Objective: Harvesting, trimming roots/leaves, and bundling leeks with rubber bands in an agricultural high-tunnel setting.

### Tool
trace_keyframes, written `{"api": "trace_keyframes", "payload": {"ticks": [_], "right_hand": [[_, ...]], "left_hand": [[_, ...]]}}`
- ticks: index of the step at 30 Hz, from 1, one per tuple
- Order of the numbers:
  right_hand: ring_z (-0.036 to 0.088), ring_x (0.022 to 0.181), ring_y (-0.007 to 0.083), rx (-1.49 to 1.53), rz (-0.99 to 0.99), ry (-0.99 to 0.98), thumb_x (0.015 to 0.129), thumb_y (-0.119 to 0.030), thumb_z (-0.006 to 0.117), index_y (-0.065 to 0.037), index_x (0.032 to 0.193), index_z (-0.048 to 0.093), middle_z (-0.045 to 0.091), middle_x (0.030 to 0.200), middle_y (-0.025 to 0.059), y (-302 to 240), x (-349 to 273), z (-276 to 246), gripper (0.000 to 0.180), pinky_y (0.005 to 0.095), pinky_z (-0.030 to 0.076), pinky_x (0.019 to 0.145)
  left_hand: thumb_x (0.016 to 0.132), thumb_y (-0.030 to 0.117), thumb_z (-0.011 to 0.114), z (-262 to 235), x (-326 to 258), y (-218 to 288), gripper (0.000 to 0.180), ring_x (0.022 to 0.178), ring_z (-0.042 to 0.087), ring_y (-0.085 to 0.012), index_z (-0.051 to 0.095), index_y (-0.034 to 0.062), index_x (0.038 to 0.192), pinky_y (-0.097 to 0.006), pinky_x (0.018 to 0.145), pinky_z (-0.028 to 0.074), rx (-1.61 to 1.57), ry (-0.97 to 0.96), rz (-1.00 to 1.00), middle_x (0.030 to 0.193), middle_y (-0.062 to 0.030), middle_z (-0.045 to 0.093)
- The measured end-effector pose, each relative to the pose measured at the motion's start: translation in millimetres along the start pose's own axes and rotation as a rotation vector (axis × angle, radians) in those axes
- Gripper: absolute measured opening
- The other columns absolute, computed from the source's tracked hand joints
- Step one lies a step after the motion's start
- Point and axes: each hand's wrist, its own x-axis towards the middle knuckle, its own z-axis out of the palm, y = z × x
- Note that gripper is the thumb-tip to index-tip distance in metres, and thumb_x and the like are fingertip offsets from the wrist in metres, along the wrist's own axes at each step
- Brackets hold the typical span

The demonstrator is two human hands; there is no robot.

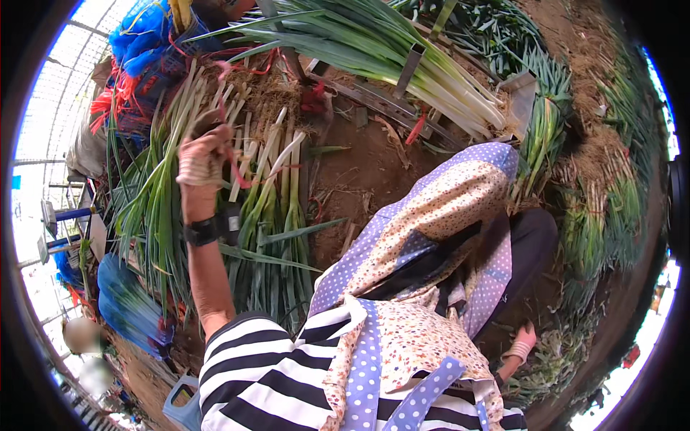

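Observation:
My left hand [204, 152], in a light knitted glove with a dark band at the wrist, is closed above loose green onions [165, 144] on my left. A pink string [237, 172] passes by its fingers and seems held in them. More green onions [277, 201] with white stalks and roots lie just right of that hand. Low at the right, my right hand [520, 343], in a pink and white glove, hangs beside a heap of stripped leaves [553, 359]; its fingers do not show clearly. In front of me, large green onions [402, 65] lie across a metal frame [381, 100].
Tied bundles of green onions [543, 129] stand right of the frame, with more rows [611, 208] along the far right. Blue bags and red netting [140, 61] sit at the upper left. A blue-wrapped bundle [129, 302] and a light-blue plastic stool [183, 406] are at the lower left.

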Motion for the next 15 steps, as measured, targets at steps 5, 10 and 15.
{"api": "trace_keyframes", "payload": {"ticks": [5,10,15], "right_hand": [[0.058,0.101,0.0309,-0.129,0.014,-0.076,0.083,-0.024,0.052,-0.004,0.11,0.06,0.061,0.108,0.0168,32,11,24,0.035,0.0346,0.044,0.086],[0.058,0.1,0.0312,-0.146,0.03,-0.116,0.084,-0.026,0.053,-0.004,0.108,0.061,0.062,0.105,0.0168,41,8,43,0.033,0.0348,0.044,0.085],[0.063,0.088,0.0242,-0.156,-0.104,-0.134,0.082,-0.02,0.057,-0.005,0.106,0.063,0.065,0.102,0.0136,-2,-29,50,0.028,0.0321,0.048,0.075]], "left_hand": [[0.079,0.006,0.062,55,3,-31,0.017,0.054,0.055,-0.0094,0.061,0.0006,0.095,-0.022,0.05,0.049,-0.323,-0.143,-0.294,0.075,-0.0016,0.059],[0.082,0.011,0.063,94,-7,-41,0.013,0.055,0.054,-0.0087,0.062,0.0026,0.092,-0.023,0.048,0.047,-0.257,-0.271,-0.373,0.07,-0.0017,0.058],[0.085,0.015,0.06,140,-15,1,0.016,0.054,0.054,-0.0079,0.062,0.0032,0.096,-0.02,0.046,0.041,0.259,-0.597,-0.51,0.07,-0.003,0.058]]}}
